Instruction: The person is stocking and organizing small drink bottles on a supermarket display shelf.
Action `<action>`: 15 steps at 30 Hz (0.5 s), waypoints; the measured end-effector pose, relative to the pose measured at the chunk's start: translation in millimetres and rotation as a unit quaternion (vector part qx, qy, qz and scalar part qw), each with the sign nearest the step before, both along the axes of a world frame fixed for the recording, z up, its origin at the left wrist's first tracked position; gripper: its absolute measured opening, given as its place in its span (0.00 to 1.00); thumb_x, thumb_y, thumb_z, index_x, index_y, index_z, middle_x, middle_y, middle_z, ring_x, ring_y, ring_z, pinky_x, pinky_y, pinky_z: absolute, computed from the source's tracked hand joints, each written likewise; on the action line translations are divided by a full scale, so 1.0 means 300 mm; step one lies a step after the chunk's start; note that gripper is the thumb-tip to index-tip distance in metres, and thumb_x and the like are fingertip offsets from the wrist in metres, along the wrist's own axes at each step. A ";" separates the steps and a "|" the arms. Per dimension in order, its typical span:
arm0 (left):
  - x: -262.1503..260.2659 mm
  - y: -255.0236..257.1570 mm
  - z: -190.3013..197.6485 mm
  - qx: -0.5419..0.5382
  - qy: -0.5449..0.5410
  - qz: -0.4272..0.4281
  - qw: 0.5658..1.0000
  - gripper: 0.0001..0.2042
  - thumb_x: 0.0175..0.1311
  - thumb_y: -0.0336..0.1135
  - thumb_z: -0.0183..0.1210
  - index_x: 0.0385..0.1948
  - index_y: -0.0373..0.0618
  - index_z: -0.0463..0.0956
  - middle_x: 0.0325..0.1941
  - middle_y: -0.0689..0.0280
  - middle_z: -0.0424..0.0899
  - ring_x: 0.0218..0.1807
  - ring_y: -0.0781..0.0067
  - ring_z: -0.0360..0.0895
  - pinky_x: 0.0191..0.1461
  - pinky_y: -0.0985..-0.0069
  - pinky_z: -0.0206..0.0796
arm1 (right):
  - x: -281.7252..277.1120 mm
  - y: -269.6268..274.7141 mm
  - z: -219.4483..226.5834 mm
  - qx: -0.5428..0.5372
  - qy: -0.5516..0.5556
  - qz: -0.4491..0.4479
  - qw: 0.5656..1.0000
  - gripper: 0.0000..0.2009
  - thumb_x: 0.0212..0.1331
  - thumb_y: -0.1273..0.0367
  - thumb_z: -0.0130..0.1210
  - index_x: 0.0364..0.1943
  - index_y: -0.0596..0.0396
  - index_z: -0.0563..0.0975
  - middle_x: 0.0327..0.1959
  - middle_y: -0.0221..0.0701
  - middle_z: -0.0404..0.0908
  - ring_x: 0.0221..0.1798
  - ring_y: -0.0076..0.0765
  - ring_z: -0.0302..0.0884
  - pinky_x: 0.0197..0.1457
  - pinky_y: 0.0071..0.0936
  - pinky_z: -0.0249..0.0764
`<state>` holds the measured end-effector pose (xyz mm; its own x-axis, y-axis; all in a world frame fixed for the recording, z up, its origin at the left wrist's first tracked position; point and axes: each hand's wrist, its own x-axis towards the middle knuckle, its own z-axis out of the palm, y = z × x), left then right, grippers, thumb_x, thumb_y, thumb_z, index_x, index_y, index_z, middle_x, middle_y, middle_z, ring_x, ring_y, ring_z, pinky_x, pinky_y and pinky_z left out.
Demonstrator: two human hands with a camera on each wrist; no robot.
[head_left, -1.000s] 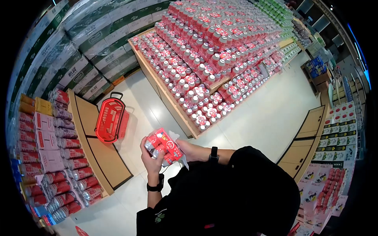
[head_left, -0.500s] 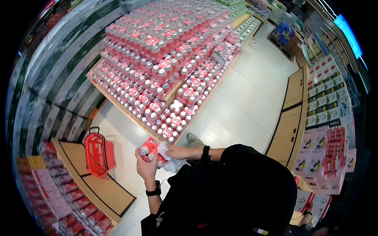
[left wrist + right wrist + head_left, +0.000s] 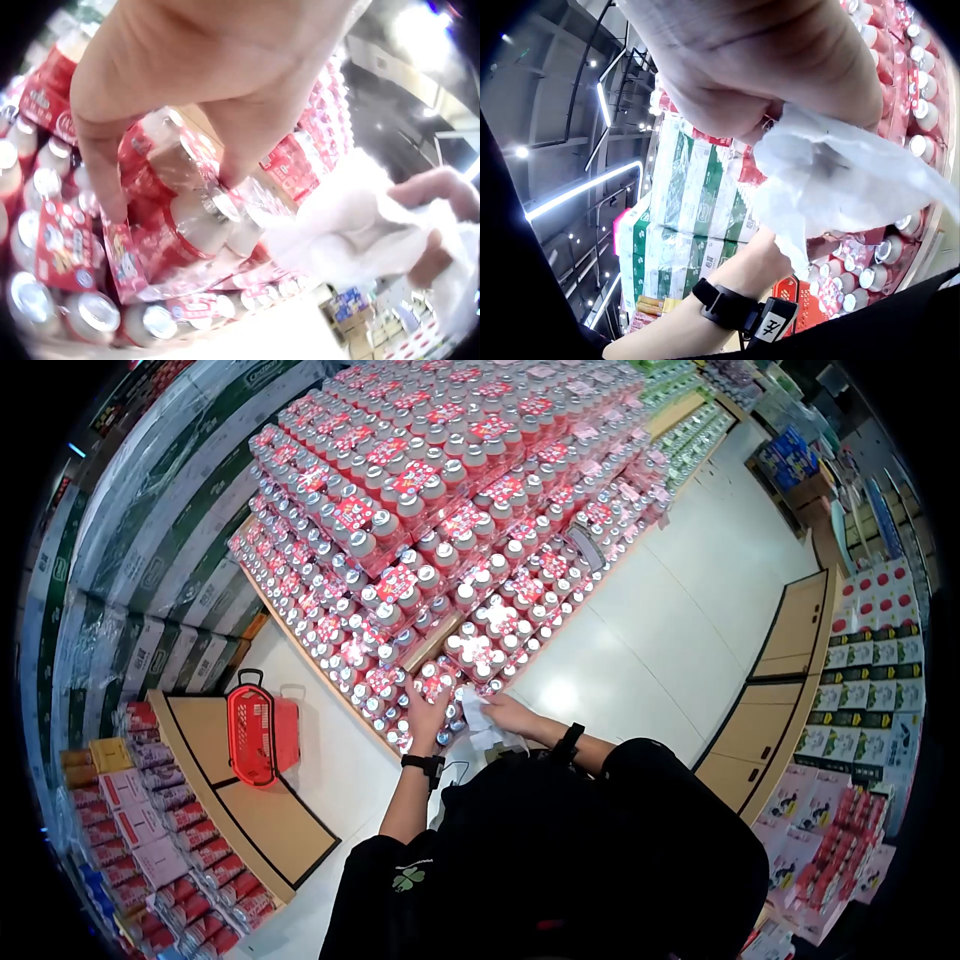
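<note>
My left hand (image 3: 427, 712) reaches to the near corner of the bottle display (image 3: 330, 545). Its thumb and fingers span a small shrink-wrapped pack of bottles (image 3: 161, 247) with red labels, gripping it from above. The pack lies tilted over the silver-capped bottles (image 3: 97, 313) of the low tier. A crumpled white cloth or tissue (image 3: 832, 176) hangs from my right hand (image 3: 515, 717), whose fingers pinch it beside the pack. In the right wrist view the cloth covers part of my left hand.
A red shopping basket (image 3: 252, 735) stands on the floor to the left, beside a low wooden cabinet (image 3: 275, 830) with canned drinks on top. Wrapped cartons (image 3: 180, 550) are stacked at the back left. Wooden cabinets (image 3: 750, 745) with boxed goods line the right, across a tiled aisle (image 3: 640, 650).
The pack has gone from in front of my body forward to the display corner, with my left hand still holding it. My right hand moved along with the white cloth. The head view shifted.
</note>
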<state>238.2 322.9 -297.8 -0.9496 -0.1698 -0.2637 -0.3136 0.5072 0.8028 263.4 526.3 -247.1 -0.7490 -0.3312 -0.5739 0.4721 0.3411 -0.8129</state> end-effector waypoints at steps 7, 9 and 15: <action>0.004 0.087 0.028 0.063 -0.045 0.108 0.991 0.44 0.48 0.42 0.71 0.62 0.30 0.53 0.54 0.46 0.73 0.54 0.56 0.74 0.57 0.67 0.66 | -0.031 0.071 -0.070 -0.086 -0.094 -0.053 0.990 0.17 0.63 0.68 0.46 0.50 0.65 0.76 0.43 0.36 0.81 0.45 0.33 0.76 0.51 0.30 0.70; -0.021 0.106 0.014 0.069 -0.057 0.095 0.991 0.43 0.48 0.42 0.71 0.61 0.30 0.55 0.54 0.46 0.73 0.55 0.56 0.73 0.57 0.67 0.66 | -0.041 0.072 -0.086 -0.060 -0.077 -0.057 0.994 0.17 0.63 0.67 0.46 0.50 0.65 0.76 0.43 0.36 0.81 0.45 0.33 0.76 0.51 0.30 0.70; -0.035 0.064 -0.085 0.010 -0.064 0.023 0.998 0.36 0.53 0.52 0.64 0.55 0.28 0.66 0.51 0.40 0.76 0.54 0.48 0.75 0.55 0.61 0.67 | -0.069 0.012 -0.088 0.016 0.036 -0.007 0.999 0.17 0.61 0.64 0.46 0.49 0.61 0.74 0.43 0.44 0.80 0.49 0.41 0.75 0.54 0.34 0.69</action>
<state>227.6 342.2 -323.4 -0.8989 -0.2066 -0.3864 -0.4374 0.4743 0.7640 242.8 529.8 -273.5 -0.7929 -0.3028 -0.5289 0.4183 0.3607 -0.8336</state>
